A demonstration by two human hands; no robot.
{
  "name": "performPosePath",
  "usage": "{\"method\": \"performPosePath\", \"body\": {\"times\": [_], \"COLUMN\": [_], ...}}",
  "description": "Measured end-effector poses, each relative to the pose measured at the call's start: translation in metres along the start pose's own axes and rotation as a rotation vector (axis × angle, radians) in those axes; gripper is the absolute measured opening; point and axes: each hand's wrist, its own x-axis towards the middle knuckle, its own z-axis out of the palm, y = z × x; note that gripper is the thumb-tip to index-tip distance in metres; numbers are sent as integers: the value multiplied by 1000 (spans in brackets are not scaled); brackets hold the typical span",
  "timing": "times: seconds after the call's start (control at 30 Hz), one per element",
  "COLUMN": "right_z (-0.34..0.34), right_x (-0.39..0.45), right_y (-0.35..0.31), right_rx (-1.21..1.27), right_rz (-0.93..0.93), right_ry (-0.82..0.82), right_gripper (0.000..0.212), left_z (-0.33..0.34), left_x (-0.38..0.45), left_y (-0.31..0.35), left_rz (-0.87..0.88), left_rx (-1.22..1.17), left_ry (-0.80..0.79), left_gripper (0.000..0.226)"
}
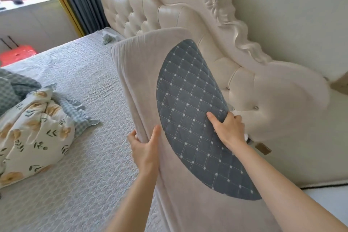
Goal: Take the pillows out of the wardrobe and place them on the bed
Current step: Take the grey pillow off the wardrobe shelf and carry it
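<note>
A long pale beige pillow (143,66) with a blue-grey quilted oval panel (190,111) stands on its edge along the head of the bed (79,73), leaning towards the tufted cream headboard (169,17). My left hand (146,149) grips the pillow's left edge, thumb on the front face. My right hand (228,128) holds the right side, thumb pressed on the quilted panel, fingers behind. A floral pillow (33,137) lies on the bed at the left.
Blue-green checked bedding (13,88) is bunched at the left beside the floral pillow. A red suitcase (17,54) stands beyond the bed, near the window and dark curtain (81,0). The wall runs behind the headboard on the right.
</note>
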Motion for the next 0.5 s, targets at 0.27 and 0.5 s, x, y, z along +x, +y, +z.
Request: {"method": "performPosePath", "body": {"times": [0.27,0.5], "right_z": [8,58], "right_x": [128,218], "right_y": [11,11], "right_rx": [-71,-139], "right_rz": [-28,-102], "right_ry": [-196,-314], "right_gripper": [89,93], "left_z": [101,151], "left_x": [31,91], "left_y": [-14,-47], "left_rz": [-94,-153], "left_rx": [37,59], "left_ry": [150,214], "left_gripper": [60,63]}}
